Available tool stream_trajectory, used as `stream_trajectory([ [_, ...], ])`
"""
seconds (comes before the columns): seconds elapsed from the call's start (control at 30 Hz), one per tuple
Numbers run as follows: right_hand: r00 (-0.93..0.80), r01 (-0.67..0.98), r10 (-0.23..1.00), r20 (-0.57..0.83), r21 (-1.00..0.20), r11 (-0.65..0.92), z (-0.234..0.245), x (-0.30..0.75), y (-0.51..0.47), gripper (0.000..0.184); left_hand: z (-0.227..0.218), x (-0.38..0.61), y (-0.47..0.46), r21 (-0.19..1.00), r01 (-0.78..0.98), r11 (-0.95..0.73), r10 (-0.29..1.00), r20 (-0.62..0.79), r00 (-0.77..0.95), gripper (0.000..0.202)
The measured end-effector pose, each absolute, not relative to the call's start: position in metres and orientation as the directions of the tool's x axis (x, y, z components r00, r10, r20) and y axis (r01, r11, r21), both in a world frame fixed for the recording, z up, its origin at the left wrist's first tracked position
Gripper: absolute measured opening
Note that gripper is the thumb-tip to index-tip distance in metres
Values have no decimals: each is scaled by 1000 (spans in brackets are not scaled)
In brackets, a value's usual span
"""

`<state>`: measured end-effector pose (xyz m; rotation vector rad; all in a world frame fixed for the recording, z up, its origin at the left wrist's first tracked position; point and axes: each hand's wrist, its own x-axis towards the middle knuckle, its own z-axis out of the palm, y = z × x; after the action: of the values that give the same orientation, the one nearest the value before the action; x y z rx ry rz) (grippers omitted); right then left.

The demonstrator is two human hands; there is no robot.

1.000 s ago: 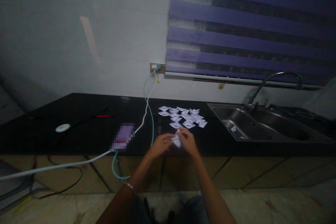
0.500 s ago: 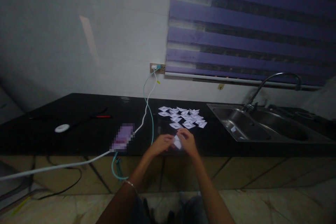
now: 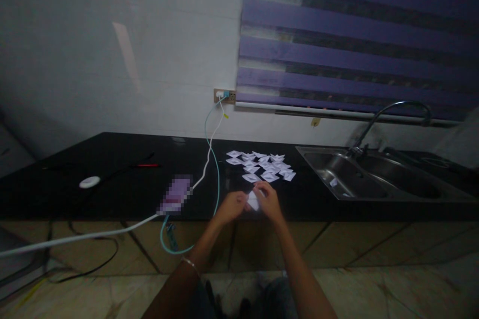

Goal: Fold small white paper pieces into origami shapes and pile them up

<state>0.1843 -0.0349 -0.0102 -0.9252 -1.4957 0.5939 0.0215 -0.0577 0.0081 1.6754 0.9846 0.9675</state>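
A small folded white paper (image 3: 253, 201) is held between my two hands near the front edge of the black counter. My left hand (image 3: 232, 206) pinches its left side, fingers curled. On the upper right of the paper, my right hand (image 3: 268, 201) is closed with its fingertips together. Just beyond them lies a cluster of several folded paper boats (image 3: 264, 164), white and partly overlapping. The finer folds of the held paper are too small to make out.
A steel double sink (image 3: 359, 177) with a curved tap (image 3: 396, 105) is set into the counter (image 3: 123, 194) at right. To the left lie a pixelated purple phone-like object (image 3: 176, 193), a white disc (image 3: 90, 182) and a red item (image 3: 147, 165). White and teal cables (image 3: 218, 169) run to a wall socket (image 3: 224, 95).
My left fingers have curled in more tightly at the paper's left side. Both hands stay in nearly the same place, and the paper boats have not moved.
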Motion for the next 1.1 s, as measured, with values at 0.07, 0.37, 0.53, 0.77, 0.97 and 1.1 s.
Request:
stream_trajectory([
  [0.07,39,221,815,578,-801,557,-10,184,-35,11,6,22,-57,953,179,-244,916,167,364,37],
  [0.37,29,268,798,602,-774,574,-1,183,-41,10,5,21,-59,949,147,-279,904,209,373,33],
  [0.53,55,231,809,585,-796,560,-1,181,-42,8,7,22,-61,954,138,-264,913,201,355,32],
  [0.77,76,230,826,559,-815,531,-4,181,-41,7,13,23,-63,951,177,-255,925,186,332,34],
  [0.97,89,219,847,524,-840,496,-5,181,-40,14,9,23,-61,954,149,-261,914,194,356,32],
  [1.1,180,76,888,423,-906,416,-5,185,-39,35,5,24,-59,951,155,-269,936,220,274,34],
])
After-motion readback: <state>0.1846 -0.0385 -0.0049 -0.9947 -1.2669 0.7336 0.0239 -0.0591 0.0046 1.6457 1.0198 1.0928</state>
